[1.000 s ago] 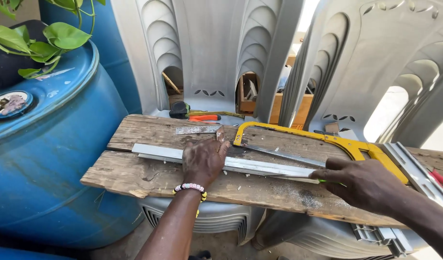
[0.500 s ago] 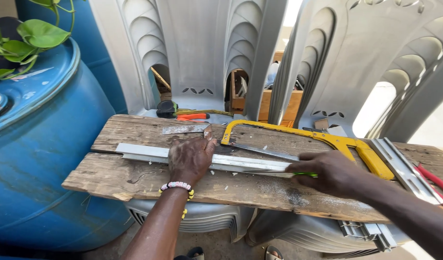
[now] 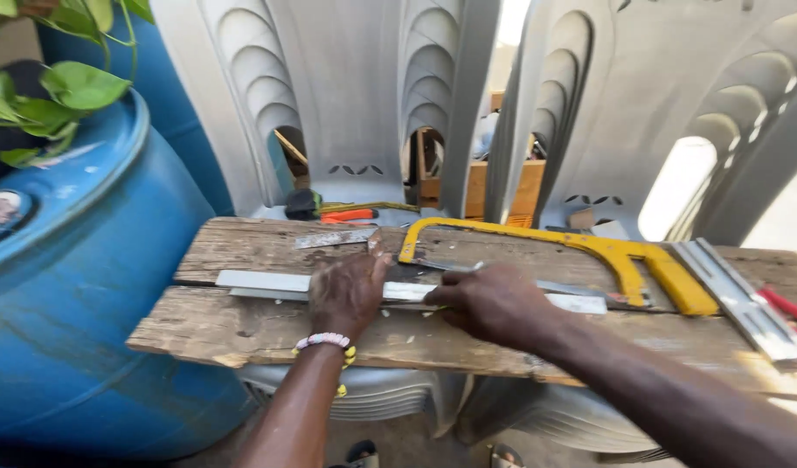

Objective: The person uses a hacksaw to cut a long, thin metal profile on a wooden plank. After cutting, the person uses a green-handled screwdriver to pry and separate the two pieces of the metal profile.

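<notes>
The left hand (image 3: 346,293) presses flat on an aluminium strip (image 3: 260,284) lying along the plank bench (image 3: 234,329). The right hand (image 3: 494,303) rests beside it on the strip, fingers curled, its grip unclear. A yellow hacksaw (image 3: 624,256) lies just behind, untouched, so this looks like positioning before a cut.

Bare plank (image 3: 225,325) left of left hand (image 3: 346,295): open. Beyond both hands, yellow hacksaw (image 3: 589,251) and metal offcut (image 3: 333,237) block the far edge. Right of right hand (image 3: 494,303), metal strips (image 3: 741,299) crowd the board. Blue drum (image 3: 78,329) walls the far left
</notes>
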